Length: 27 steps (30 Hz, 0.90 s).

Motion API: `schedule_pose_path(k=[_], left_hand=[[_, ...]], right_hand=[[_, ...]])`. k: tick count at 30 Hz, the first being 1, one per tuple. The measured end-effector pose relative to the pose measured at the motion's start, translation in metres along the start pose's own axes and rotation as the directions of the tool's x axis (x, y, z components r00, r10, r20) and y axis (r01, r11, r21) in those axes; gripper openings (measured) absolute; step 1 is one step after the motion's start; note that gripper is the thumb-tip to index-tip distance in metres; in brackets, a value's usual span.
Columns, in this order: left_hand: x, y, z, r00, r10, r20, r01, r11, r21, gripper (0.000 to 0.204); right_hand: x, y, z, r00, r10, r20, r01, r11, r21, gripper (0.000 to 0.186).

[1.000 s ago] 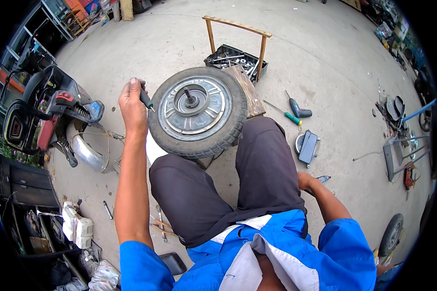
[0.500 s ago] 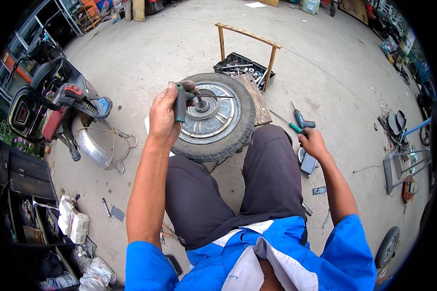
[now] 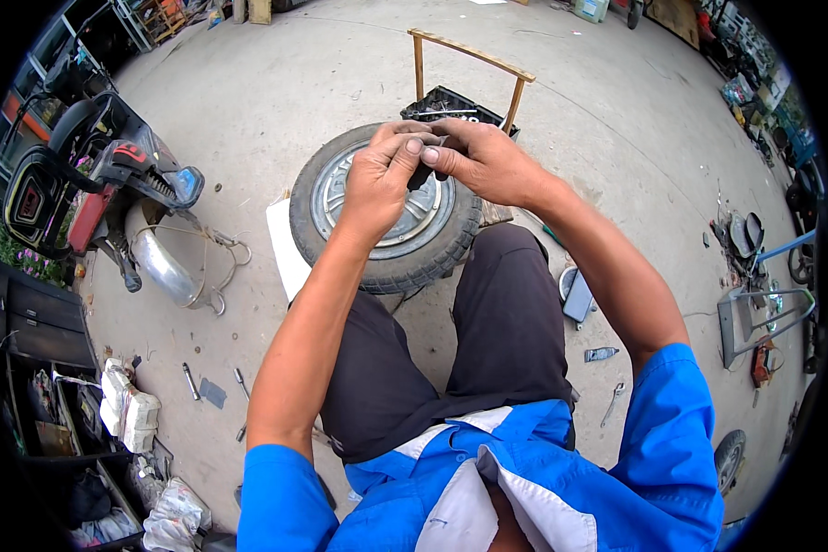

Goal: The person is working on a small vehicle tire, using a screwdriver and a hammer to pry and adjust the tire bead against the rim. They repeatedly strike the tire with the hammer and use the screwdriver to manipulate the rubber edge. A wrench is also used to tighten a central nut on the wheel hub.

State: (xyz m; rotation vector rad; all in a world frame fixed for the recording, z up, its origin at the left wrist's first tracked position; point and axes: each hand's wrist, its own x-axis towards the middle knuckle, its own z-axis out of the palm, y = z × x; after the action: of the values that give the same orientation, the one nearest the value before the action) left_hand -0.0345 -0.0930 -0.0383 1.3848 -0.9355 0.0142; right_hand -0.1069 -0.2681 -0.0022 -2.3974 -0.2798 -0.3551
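My left hand [image 3: 386, 179] and my right hand [image 3: 483, 161] meet above a wheel with a black tyre [image 3: 385, 274] and grey metal hub [image 3: 329, 196]. Their fingers are closed together around something dark between the thumbs, mostly hidden and too unclear to name. Both hands cover the hub's middle. The wheel lies flat in front of my knees, beside a wooden board [image 3: 497, 214] and over a white sheet [image 3: 282, 230].
A wooden frame [image 3: 469, 53] and black toolbox [image 3: 442, 99] stand beyond the wheel. A scooter [image 3: 97, 212] and curved silver pipe [image 3: 161, 271] are left, black bins [image 3: 37, 322] lower left. A phone [image 3: 577, 299], wrench [image 3: 614, 405] and metal frame [image 3: 741, 327] lie right.
My right hand has risen from low beside my right knee to join my left hand over the wheel. My left hand, earlier holding a green-handled tool, has moved right; that tool is now hidden or unclear.
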Motion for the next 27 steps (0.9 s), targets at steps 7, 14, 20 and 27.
schedule_pose_path(k=[7,14,20,27], left_hand=[[-0.02,-0.048,-0.063,0.942,-0.151,-0.301,0.267,0.879,0.395,0.023],[-0.044,-0.104,-0.131,0.904,-0.233,-0.359,0.426,0.407,0.808,0.041],[-0.064,-0.134,-0.138,0.85,-0.337,-0.405,0.519,0.402,0.754,0.058],[-0.068,-0.136,-0.138,0.865,-0.316,-0.39,0.499,0.449,0.742,0.058]], right_hand=[[-0.008,0.057,0.021,0.98,0.147,0.133,-0.109,0.96,-0.256,0.038],[-0.004,0.08,0.04,0.987,0.097,0.127,-0.089,0.994,-0.064,0.035],[0.002,0.08,0.044,0.986,0.085,0.146,-0.084,0.996,-0.013,0.033],[0.002,0.089,0.047,0.983,0.09,0.162,-0.09,0.996,-0.006,0.033]])
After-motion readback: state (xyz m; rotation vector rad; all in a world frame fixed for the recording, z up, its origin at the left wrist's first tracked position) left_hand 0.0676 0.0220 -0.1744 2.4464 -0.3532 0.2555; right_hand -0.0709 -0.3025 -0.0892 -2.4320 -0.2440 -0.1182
